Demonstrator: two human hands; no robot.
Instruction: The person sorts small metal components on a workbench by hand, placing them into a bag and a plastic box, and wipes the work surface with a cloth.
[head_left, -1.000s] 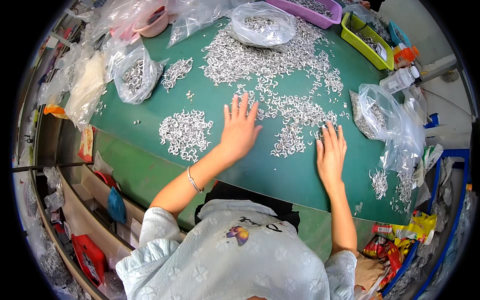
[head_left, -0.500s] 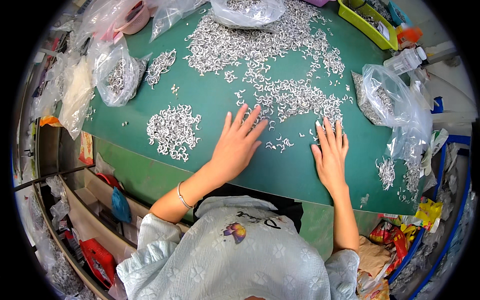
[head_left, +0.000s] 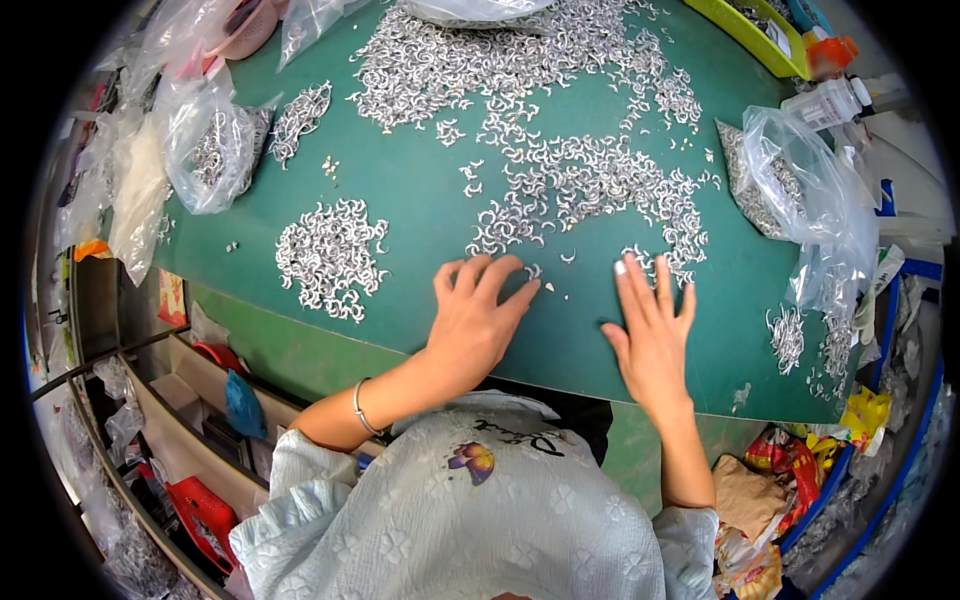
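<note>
Many small silver crescent-shaped metal pieces (head_left: 590, 175) lie loose across the green table. My left hand (head_left: 472, 325) rests with bent, parted fingers just below the near edge of this spread. By its thumb and index fingertips lie a few crescents (head_left: 533, 272); what is under the fingers is hidden. My right hand (head_left: 652, 345) lies flat, fingers stretched and thumb out to the side, its fingertips touching or just over the crescents at the right. Left of my left hand sits a separate rounded pile of crescents (head_left: 330, 260).
Clear plastic bags of pieces stand at the left (head_left: 215, 150) and right (head_left: 790, 190). A yellow-green bin (head_left: 750, 35) and a plastic bottle (head_left: 828, 104) are at the far right. Small piles (head_left: 785, 338) lie near the right edge. Open drawers (head_left: 185, 420) are below left.
My left hand has drawn nearer to me and its fingers have bent. Several crescents that lay between my hands are no longer there. My right hand has shifted slightly left. The view has shifted slightly.
</note>
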